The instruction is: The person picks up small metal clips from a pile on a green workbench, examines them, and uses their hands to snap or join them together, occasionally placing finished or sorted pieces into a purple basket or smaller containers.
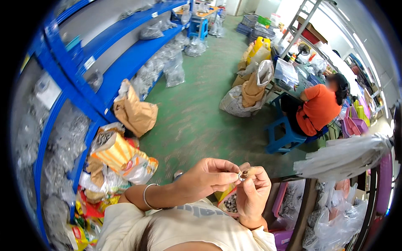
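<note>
In front of my chest, my left hand (207, 179) and my right hand (253, 193) meet fingertip to fingertip. Between them is a small shiny metal piece (242, 176), silver with a darker brownish part. My left thumb and index finger pinch its left side, while my right thumb and fingers grip it from the right. Its exact kind is too small to make out. Just below the hands, an open bag (230, 203) shows many small grey metal parts inside, partly hidden by my right hand.
Blue shelves (121, 67) with clear bags line the left. A brown paper sack (134, 109) and an orange-striped bag (121, 155) stand by them. At right, a person in orange (320, 106) sits on a blue stool (284, 136). Purple and pink bins (281, 196) are near my right side.
</note>
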Available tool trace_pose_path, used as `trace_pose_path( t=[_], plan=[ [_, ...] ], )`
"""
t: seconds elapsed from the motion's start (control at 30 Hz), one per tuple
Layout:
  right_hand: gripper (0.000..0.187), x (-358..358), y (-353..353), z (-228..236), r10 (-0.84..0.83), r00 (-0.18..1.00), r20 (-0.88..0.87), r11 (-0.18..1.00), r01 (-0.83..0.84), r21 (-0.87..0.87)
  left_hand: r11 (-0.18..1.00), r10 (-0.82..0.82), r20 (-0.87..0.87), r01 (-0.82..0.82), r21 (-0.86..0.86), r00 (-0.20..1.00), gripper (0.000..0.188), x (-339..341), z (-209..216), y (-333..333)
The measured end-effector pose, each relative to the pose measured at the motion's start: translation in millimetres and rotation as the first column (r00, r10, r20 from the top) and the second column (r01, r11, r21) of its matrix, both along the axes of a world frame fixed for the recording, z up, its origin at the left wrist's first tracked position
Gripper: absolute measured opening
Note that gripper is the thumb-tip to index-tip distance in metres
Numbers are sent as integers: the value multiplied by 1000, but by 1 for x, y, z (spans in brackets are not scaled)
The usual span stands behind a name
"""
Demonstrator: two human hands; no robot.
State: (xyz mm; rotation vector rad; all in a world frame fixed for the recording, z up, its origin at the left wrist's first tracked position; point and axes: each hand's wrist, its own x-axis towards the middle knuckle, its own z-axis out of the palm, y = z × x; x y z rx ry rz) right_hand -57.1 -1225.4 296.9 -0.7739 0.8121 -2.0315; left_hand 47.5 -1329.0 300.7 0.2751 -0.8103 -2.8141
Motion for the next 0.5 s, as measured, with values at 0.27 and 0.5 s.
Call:
trace_pose_path(
  t=[0.27,0.5],
  plan=[
    [12,-101,-142,-1,-227,974,3,974,227,-10,956,-200,111,219,-195,973,7,-123,18,-163],
    [15,-190,-215,14,-438,898,-43,897,440,46,898,-377,147,400,-185,914,3,-241,31,-250]
  ],
)
